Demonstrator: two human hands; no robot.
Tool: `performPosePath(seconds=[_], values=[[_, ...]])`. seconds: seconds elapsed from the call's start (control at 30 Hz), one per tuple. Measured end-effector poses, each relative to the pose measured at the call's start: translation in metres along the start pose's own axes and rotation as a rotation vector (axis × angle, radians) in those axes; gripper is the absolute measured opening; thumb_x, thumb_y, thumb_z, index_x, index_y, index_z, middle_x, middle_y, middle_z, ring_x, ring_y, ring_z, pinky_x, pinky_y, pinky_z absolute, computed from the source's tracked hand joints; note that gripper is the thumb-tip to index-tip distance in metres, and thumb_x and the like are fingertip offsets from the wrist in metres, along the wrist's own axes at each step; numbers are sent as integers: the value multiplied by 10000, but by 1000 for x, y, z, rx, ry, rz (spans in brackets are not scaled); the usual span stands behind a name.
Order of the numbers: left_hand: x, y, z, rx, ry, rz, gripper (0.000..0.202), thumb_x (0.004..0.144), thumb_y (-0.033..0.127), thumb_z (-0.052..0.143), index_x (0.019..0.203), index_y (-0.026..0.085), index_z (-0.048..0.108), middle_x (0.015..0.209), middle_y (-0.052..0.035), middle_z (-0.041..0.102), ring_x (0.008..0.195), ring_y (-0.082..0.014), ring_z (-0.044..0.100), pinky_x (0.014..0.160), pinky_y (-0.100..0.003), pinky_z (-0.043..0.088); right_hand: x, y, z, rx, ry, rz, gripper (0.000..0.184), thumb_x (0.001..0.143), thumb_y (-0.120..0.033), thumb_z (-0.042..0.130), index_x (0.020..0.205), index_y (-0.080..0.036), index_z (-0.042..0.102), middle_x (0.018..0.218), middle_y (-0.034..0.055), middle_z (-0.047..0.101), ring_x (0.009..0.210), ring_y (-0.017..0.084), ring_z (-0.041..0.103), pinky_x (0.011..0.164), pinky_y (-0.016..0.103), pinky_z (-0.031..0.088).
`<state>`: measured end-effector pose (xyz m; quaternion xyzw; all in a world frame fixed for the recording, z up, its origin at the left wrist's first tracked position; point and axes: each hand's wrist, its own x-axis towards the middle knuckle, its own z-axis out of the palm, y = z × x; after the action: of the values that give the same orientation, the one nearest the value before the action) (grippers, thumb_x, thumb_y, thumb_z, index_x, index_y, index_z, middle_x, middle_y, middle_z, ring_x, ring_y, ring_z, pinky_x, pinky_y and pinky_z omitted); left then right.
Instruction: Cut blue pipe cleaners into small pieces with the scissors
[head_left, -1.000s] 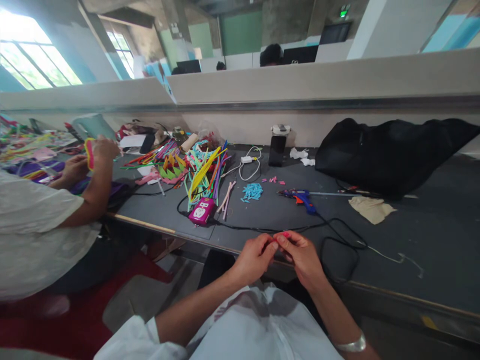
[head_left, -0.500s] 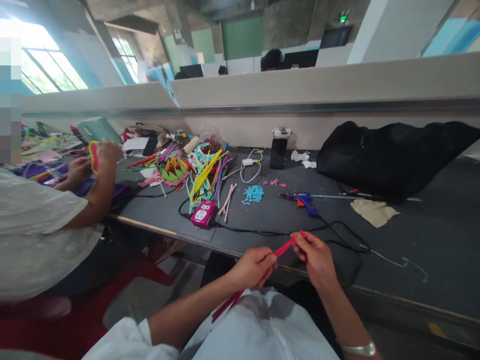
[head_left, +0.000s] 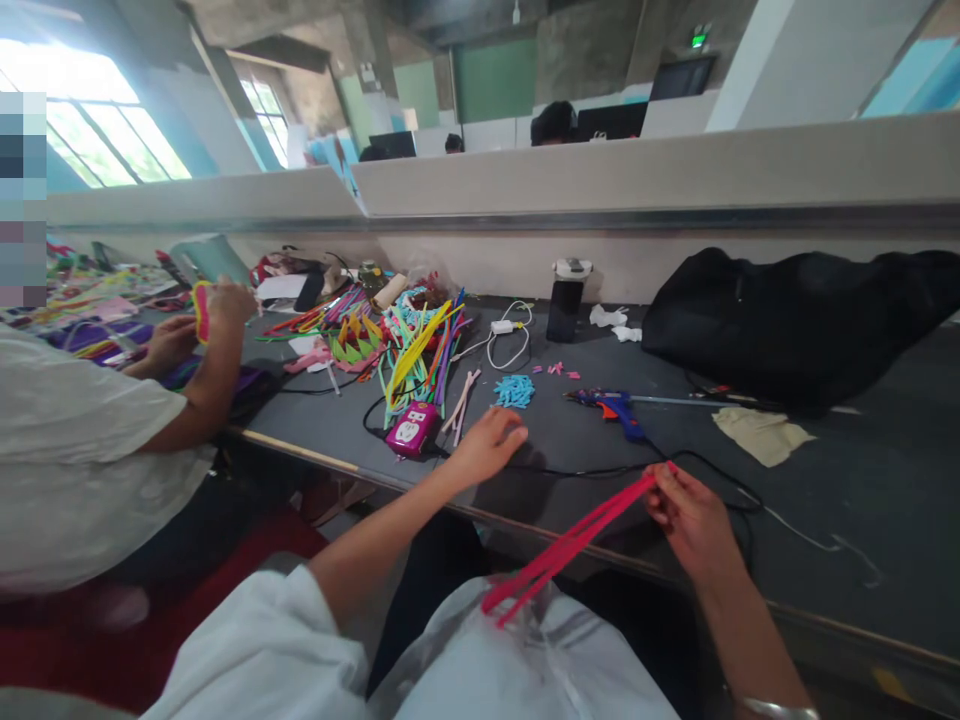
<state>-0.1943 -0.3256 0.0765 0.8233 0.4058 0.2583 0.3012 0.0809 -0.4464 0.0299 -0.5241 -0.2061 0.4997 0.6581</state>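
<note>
Some red strips (head_left: 561, 551), partly covered, stretch from pinching right hand (head_left: 690, 512); left hand (head_left: 489, 443) spreads loosely.

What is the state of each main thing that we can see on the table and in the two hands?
Left hand: loosely open, nothing visibly held
Right hand: pinching the red strips
Red strips: held at one end, slanting downward
Glue gun: lying on its side
Blue pieces: heaped
Pink pieces: scattered
Dark bottle: upright
Beige cloth: rumpled
White cable: looped
</note>
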Motion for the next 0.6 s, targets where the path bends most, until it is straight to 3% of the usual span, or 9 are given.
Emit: performPosePath(seconds=[0.07, 0.13, 0.23, 0.3, 0.43, 0.6], values=[[32, -22, 7, 167, 108, 59, 403, 884, 416, 481, 1211, 184, 522, 1276, -130, 494, 1204, -226, 484, 1039, -386, 385, -1, 3, 1, -15, 5, -6, 339, 618, -434, 812, 771, -164, 675, 613, -14, 533, 507, 58, 455, 387, 145, 295], [59, -41, 18, 309, 120, 31, 579, 851, 451, 534, 1354, 184, 423, 1412, -155, 381, 1317, -268, 377, 1082, -432, 328, -2, 6, 1, -29, 0, -3, 335, 628, -438, 804, 779, -169, 674, 604, -15, 534, 509, 65, 460, 399, 155, 307], [91, -59, 38, 455, 101, -32, 739, 816, 569, 542, 1430, 211, 339, 1495, -159, 276, 1385, -319, 254, 1087, -496, 283, -2, 8, 2, -67, -4, -6, 342, 639, -447, 794, 800, -169, 675, 606, -8, 548, 514, 77, 464, 411, 173, 317], [105, -62, 49, 511, 130, -80, 761, 799, 615, 538, 1426, 227, 351, 1492, -158, 281, 1374, -339, 252, 1073, -508, 279, -3, 8, 2, -90, -3, -12, 353, 639, -451, 792, 810, -164, 677, 599, -7, 547, 516, 83, 462, 415, 182, 320], [123, -57, 58, 557, 189, -122, 504, 865, 522, 491, 1287, 246, 514, 1341, -125, 449, 1253, -317, 378, 1000, -468, 338, -4, 8, 4, -105, 1, -4, 350, 643, -453, 787, 805, -163, 677, 581, -13, 536, 511, 86, 460, 413, 187, 316], [129, -55, 51, 565, 145, -134, 253, 893, 223, 423, 1047, 191, 622, 1125, -123, 552, 1101, -271, 460, 905, -410, 384, -4, 10, 3, -108, 26, 2, 343, 639, -448, 793, 802, -169, 678, 598, -17, 548, 519, 80, 473, 421, 182, 331]])
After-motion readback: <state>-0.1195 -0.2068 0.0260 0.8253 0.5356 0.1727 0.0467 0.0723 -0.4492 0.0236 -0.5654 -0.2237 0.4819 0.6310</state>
